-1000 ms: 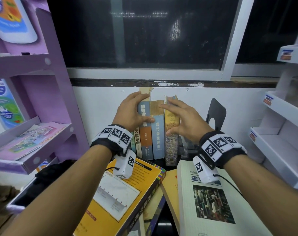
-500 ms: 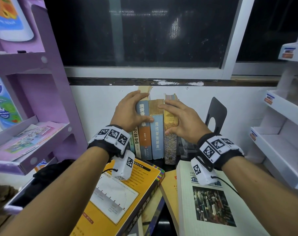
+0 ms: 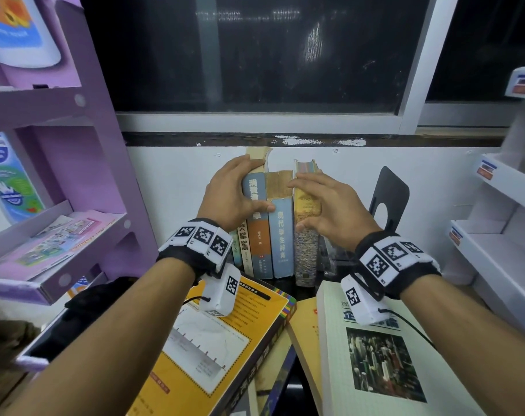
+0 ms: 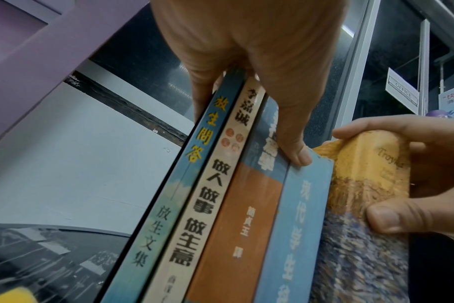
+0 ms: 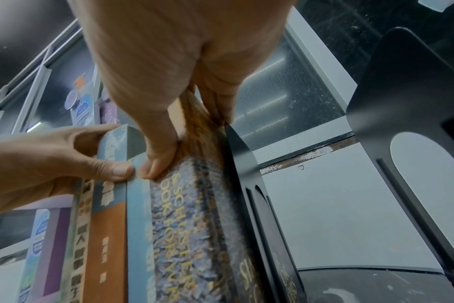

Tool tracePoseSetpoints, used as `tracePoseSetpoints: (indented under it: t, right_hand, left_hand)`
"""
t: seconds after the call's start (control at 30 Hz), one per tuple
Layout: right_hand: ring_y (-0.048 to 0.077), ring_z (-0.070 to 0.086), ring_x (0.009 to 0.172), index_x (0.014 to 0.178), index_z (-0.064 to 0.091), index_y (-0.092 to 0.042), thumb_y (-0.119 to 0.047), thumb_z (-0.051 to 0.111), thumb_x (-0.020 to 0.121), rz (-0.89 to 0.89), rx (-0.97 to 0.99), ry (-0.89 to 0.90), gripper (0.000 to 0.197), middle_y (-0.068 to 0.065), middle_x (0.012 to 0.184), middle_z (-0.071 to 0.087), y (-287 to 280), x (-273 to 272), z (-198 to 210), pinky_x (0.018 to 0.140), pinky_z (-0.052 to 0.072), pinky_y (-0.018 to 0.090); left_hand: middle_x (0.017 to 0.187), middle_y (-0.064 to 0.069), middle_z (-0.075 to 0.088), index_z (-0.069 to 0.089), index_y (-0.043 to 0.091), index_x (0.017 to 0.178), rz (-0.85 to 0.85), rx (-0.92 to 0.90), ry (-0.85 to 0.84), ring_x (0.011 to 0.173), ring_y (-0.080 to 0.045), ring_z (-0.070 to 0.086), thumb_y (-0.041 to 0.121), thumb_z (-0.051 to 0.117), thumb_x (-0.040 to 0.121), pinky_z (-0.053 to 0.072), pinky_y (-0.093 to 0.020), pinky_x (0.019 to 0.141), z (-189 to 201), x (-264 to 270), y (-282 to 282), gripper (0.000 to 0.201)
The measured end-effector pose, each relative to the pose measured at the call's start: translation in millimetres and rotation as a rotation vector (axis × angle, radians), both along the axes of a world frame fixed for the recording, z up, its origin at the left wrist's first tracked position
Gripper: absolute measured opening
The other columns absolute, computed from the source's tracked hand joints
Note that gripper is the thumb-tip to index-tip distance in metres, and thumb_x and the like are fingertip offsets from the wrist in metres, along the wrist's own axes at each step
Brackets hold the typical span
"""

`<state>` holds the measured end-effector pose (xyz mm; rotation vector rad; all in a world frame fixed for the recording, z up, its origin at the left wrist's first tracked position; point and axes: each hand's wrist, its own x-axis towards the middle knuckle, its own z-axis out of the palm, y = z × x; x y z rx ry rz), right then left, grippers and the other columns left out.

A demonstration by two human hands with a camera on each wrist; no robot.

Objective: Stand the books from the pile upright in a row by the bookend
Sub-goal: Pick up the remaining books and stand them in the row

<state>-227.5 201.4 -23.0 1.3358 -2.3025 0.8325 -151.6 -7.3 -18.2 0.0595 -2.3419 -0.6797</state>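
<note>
The left hand grips the row at its 9 o'clock end; the right hand pinches the mottled book. The bookend stands apart at 3 o'clock, so letting go could topple the row rightward.

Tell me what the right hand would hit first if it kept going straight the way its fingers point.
The right hand points left across the book tops. It already grips the yellow-topped book; going on, its fingers would probably next meet the left hand, whose thumb lies close by on the blue book.
</note>
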Motion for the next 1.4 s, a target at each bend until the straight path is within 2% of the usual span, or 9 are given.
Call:
tracePoseSetpoints:
  t: [0.17, 0.37, 0.53, 0.7, 0.8, 0.93, 1.07, 1.3, 1.4]
  right_hand:
    - [0.015, 0.045, 0.129, 0.133, 0.056, -0.026, -0.017, 0.087, 0.065, -0.012, -0.023, -0.014, 0.075, -0.001, 0.138, 0.052, -2, -7, 9, 0.113, 0.033, 0.031]
    - [0.013, 0.045, 0.129, 0.133, 0.056, -0.023, -0.018, 0.087, 0.064, -0.022, 0.000, -0.009, 0.076, -0.001, 0.136, 0.054, -9, -11, 14, 0.108, 0.026, 0.019]
    - [0.013, 0.047, 0.125, 0.130, 0.057, -0.028, -0.019, 0.089, 0.061, -0.054, 0.003, -0.024, 0.076, -0.001, 0.133, 0.055, -8, -2, 18, 0.107, 0.033, 0.024]
    - [0.014, 0.048, 0.115, 0.120, 0.048, -0.030, -0.023, 0.078, 0.069, -0.135, -0.017, -0.064, 0.059, -0.003, 0.131, 0.046, -21, 9, 10, 0.092, 0.040, 0.026]
    - [0.017, 0.052, 0.107, 0.108, 0.047, -0.026, -0.027, 0.078, 0.072, -0.205, -0.103, -0.012, 0.047, -0.003, 0.122, 0.049, -31, 16, 1, 0.087, 0.042, 0.030]
    - [0.025, 0.052, 0.115, 0.123, 0.051, -0.025, -0.023, 0.073, 0.076, -0.299, -0.096, -0.038, 0.052, 0.000, 0.132, 0.049, -37, 22, 2, 0.093, 0.042, 0.036]
    - [0.034, 0.048, 0.123, 0.134, 0.050, -0.029, -0.023, 0.069, 0.080, -0.402, 0.053, -0.087, 0.057, 0.006, 0.136, 0.046, -42, 24, 12, 0.096, 0.042, 0.042]
    - [0.030, 0.054, 0.116, 0.136, 0.053, -0.024, -0.013, 0.066, 0.083, -0.388, 0.131, -0.075, 0.056, 0.008, 0.120, 0.062, -37, 30, 31, 0.095, 0.042, 0.037]
    - [0.028, 0.053, 0.118, 0.135, 0.055, -0.024, -0.010, 0.065, 0.084, -0.377, 0.111, -0.085, 0.054, 0.008, 0.122, 0.063, -35, 30, 33, 0.097, 0.042, 0.036]
  left_hand:
    - [0.136, 0.003, 0.051, 0.053, 0.025, 0.131, -0.008, 0.010, 0.007, 0.123, -0.016, 0.048, 0.040, 0.088, 0.058, 0.044, -0.039, 0.103, 0, 0, 1, 0.083]
    - [0.137, 0.004, 0.050, 0.053, 0.027, 0.131, -0.002, 0.016, 0.008, 0.124, -0.017, 0.047, 0.042, 0.088, 0.057, 0.044, -0.042, 0.104, -2, -1, -2, 0.083]
    - [0.142, 0.003, 0.047, 0.051, 0.031, 0.132, 0.007, 0.015, -0.008, 0.129, -0.019, 0.045, 0.045, 0.087, 0.056, 0.042, -0.047, 0.105, -4, -4, -4, 0.086]
    - [0.143, 0.001, 0.047, 0.051, 0.031, 0.133, 0.013, 0.011, -0.003, 0.130, -0.020, 0.044, 0.045, 0.087, 0.057, 0.041, -0.047, 0.105, -4, -4, -3, 0.086]
    - [0.143, 0.002, 0.047, 0.051, 0.031, 0.133, 0.018, 0.001, -0.001, 0.130, -0.019, 0.044, 0.046, 0.087, 0.056, 0.041, -0.046, 0.106, -4, -4, -4, 0.086]
    - [0.144, 0.002, 0.046, 0.050, 0.032, 0.133, 0.019, 0.010, -0.004, 0.131, -0.019, 0.044, 0.046, 0.087, 0.056, 0.041, -0.046, 0.106, -5, -5, -4, 0.086]
    - [0.145, 0.002, 0.045, 0.050, 0.032, 0.134, 0.025, 0.009, -0.010, 0.132, -0.019, 0.043, 0.046, 0.087, 0.057, 0.040, -0.046, 0.107, -5, -5, -5, 0.086]
    - [0.145, 0.002, 0.046, 0.050, 0.031, 0.134, 0.021, 0.014, -0.010, 0.131, -0.020, 0.044, 0.048, 0.086, 0.057, 0.041, -0.048, 0.106, -5, -5, -4, 0.087]
    - [0.145, 0.003, 0.045, 0.050, 0.032, 0.134, 0.020, 0.022, -0.009, 0.131, -0.019, 0.043, 0.049, 0.086, 0.057, 0.040, -0.049, 0.106, -6, -5, -5, 0.087]
